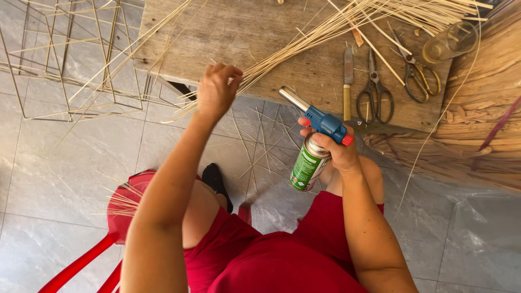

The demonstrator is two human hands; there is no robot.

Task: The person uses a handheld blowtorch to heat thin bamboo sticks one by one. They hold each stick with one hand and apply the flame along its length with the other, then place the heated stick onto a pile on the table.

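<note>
Left hand point(217, 89) pinching ends of thin bamboo strips point(304, 40) at the table point(255, 32) edge; strips fan out across the tabletop toward upper right. Right hand point(335, 152) wrapped around a gas torch point(313, 142), green canister down, metal nozzle aimed up-left toward the strips. Knife point(348, 81) and two scissors point(374, 89) lie on the table to the right, near a glass point(449, 42).

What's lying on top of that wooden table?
On the wooden table lie thin bamboo strips, a knife, two pairs of scissors and a glass jar. The strips cover part of the tabletop; whatever lies beneath them is hidden.
</note>
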